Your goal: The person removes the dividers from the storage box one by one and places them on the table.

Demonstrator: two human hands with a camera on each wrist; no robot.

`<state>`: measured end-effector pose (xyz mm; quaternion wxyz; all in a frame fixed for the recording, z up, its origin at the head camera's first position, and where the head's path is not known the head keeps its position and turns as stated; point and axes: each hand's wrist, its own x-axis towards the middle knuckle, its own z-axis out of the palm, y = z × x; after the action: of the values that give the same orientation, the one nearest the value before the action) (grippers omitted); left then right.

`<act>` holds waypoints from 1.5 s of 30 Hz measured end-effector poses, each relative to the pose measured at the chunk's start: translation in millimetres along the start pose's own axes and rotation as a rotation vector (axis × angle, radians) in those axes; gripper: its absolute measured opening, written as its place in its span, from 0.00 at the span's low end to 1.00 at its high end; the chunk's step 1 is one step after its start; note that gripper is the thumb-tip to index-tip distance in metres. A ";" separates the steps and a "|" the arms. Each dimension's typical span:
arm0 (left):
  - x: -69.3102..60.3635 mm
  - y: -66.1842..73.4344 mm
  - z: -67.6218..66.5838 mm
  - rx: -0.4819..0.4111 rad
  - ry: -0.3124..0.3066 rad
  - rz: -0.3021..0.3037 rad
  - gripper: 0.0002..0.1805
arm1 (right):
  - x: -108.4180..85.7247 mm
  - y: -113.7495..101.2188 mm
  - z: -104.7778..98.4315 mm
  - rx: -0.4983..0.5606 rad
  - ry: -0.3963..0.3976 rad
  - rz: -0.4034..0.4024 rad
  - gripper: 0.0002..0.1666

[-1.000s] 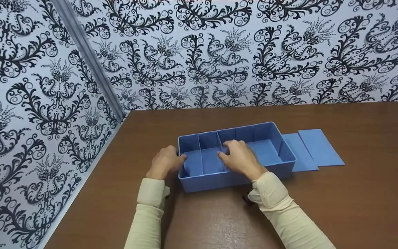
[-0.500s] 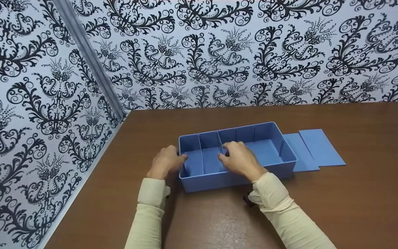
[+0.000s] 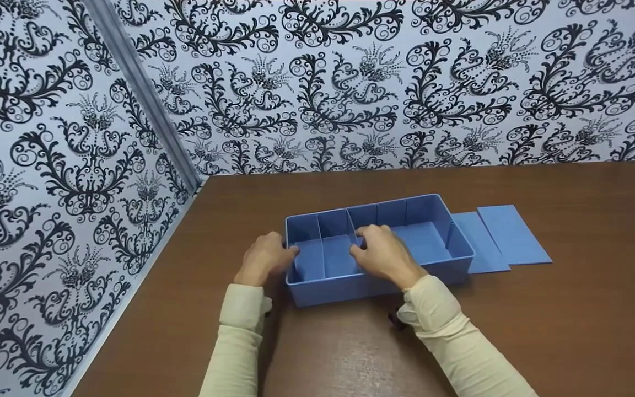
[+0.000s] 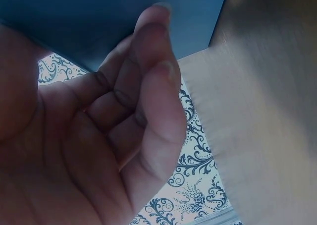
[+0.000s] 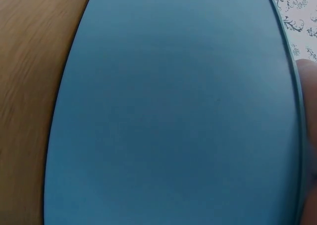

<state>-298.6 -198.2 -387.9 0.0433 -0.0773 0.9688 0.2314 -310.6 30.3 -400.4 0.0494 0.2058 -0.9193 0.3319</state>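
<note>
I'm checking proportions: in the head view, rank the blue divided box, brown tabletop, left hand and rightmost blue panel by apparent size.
1. Brown tabletop
2. Blue divided box
3. Left hand and rightmost blue panel: too alike to rank

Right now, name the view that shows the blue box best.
The head view: it shows the blue box from above, end to end, with its dividers, though the right hand hides part. The left wrist view gives only a dark piece behind the left hand; the right wrist view, just one plain wall up close.
</note>
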 end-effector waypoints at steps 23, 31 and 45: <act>-0.3 -0.8 -0.5 -0.011 -0.017 -0.013 0.18 | 1.0 2.0 -0.2 0.069 0.077 -0.053 0.19; 1.2 -1.9 -0.7 0.008 -0.013 0.001 0.19 | 0.4 -0.6 -2.1 0.069 0.133 -0.080 0.17; -0.6 -0.5 -0.1 -0.010 -0.011 -0.017 0.18 | 0.5 -0.1 -5.6 0.084 0.140 -0.060 0.18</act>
<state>-298.0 -198.6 -387.9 0.0502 -0.0845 0.9666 0.2365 -311.3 33.6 -395.8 0.1146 0.2112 -0.8922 0.3823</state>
